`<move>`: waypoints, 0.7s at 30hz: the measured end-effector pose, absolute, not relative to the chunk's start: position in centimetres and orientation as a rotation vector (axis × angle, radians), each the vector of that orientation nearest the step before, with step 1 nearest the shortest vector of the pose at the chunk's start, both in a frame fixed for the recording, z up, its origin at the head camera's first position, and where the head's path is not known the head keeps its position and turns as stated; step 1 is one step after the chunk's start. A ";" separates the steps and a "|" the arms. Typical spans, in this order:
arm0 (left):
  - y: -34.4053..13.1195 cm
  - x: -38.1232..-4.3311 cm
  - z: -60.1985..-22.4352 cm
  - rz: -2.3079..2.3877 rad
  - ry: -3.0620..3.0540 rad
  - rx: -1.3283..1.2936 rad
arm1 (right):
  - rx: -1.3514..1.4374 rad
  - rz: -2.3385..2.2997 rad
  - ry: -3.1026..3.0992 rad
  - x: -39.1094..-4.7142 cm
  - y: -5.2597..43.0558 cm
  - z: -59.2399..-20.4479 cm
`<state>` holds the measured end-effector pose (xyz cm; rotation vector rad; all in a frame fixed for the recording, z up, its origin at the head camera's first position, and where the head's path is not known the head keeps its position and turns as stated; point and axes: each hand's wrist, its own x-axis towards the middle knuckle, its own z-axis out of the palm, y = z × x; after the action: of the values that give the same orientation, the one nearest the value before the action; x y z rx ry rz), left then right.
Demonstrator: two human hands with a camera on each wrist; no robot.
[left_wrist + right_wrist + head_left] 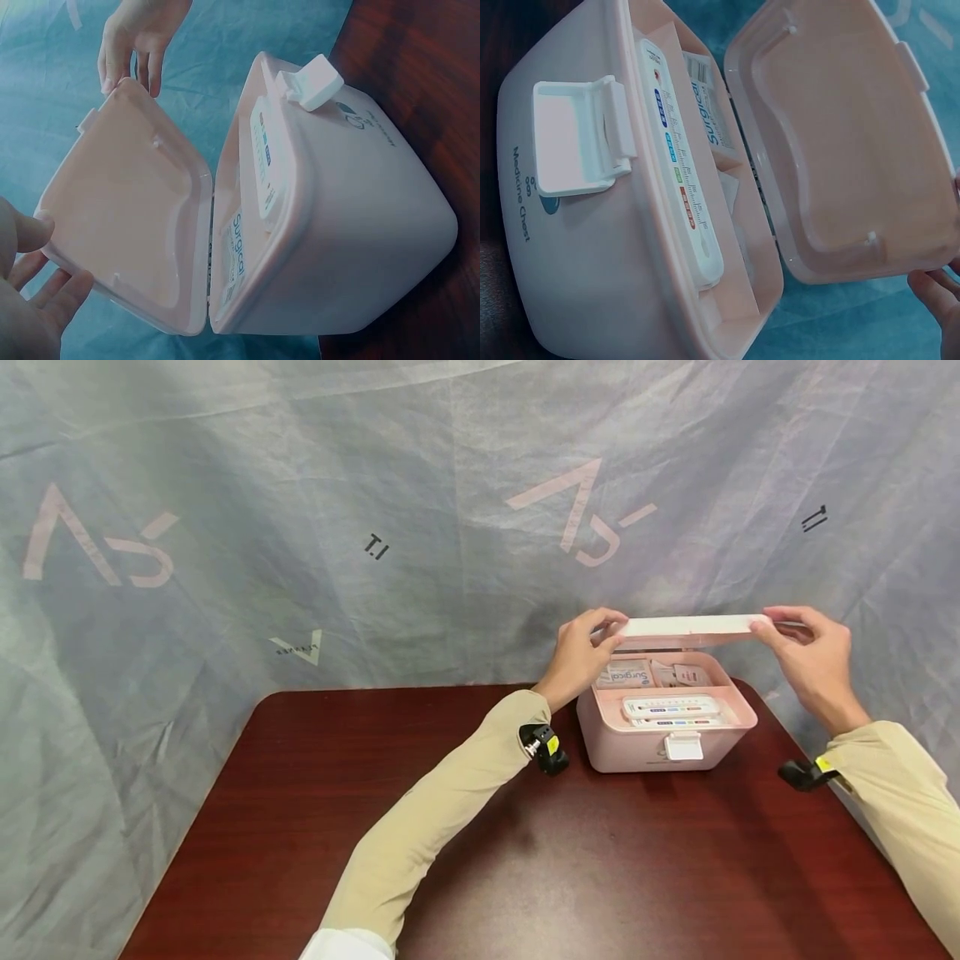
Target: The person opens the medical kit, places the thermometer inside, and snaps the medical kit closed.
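Observation:
A pink medicine chest (pixel 622 752) stands at the table's far right, its hinged lid (pixel 690 627) raised. My left hand (pixel 579 647) pinches the lid's left corner between thumb and fingers. At the opposite corner, my right hand (pixel 817 652) holds the lid the same way. Inside the front part lie white thermometers (pixel 676 150) with coloured scale marks. Behind a divider sit a packet marked "Surgical" (pixel 628 675) and another small packet (pixel 690 675). The white front latch (pixel 562 142) is flipped outward. The left wrist view shows the lid's smooth inner face.
The dark red-brown table (pixel 300 827) stretches left and toward me from the chest. Grey printed cloth (pixel 420 527) hangs close behind the table's far edge. Each sleeved wrist carries a small black camera (pixel 553 760).

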<state>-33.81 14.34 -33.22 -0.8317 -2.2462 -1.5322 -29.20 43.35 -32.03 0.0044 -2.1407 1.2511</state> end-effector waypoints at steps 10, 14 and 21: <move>15.0 -33.5 -33.7 -1.455 -2.257 -0.837 | 0.019 1.292 -2.107 -28.3 43.7 -32.3; 15.1 -33.3 -33.9 -1.461 -2.248 -0.857 | 0.000 1.302 -2.107 -27.8 43.7 -32.4; 14.7 -33.0 -33.9 -1.521 -2.205 -0.882 | 0.008 1.309 -2.095 -27.7 43.2 -32.5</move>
<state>-33.04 14.70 -33.91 -0.8820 -2.2054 -1.5214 -27.73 43.20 -32.52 0.0078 -2.0949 1.3094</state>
